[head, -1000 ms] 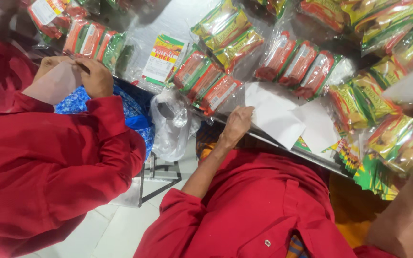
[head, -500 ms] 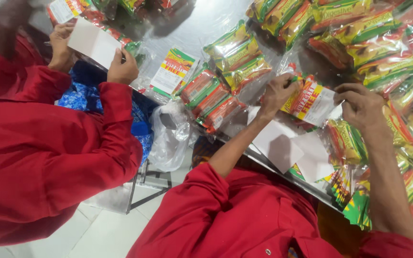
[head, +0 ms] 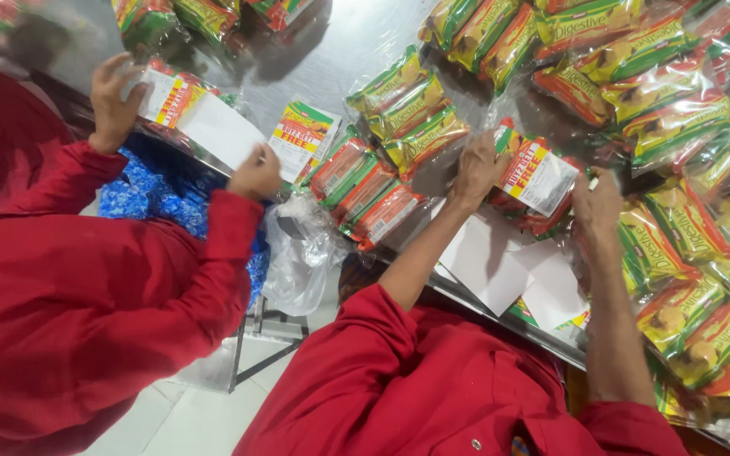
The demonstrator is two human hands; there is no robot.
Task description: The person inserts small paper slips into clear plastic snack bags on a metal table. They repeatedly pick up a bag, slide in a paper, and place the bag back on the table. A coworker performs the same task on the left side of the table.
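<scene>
Since half a second ago both of the person's hands have closed in on one clear-wrapped pack of red and green biscuit packets with a white, red and yellow printed card on it (head: 536, 179), where before the right hand hovered apart from it; the co-worker's card has also swung down flatter.

At far left, a co-worker in a red sleeve (head: 86, 287) holds a long white printed card (head: 192, 114) between two hands, one at its upper end (head: 116, 101) and one at its lower end (head: 255, 173). Just right of that lies a loose white, yellow and red printed leaflet (head: 302, 139) on the shiny steel table (head: 340, 51), near a crumpled clear plastic bag (head: 302, 253) that hangs at the table edge.

The person's left hand (head: 476, 173) has its fingers curled onto the left edge of the carded pack, gripping it. The pack lies on the table above a few blank white paper sheets (head: 500, 262). The right hand (head: 597, 207) pinches the pack's right edge, fingers bent and nearly closed. Further right lie heaps of green, yellow and red wrapped biscuit bundles (head: 686, 245).
</scene>
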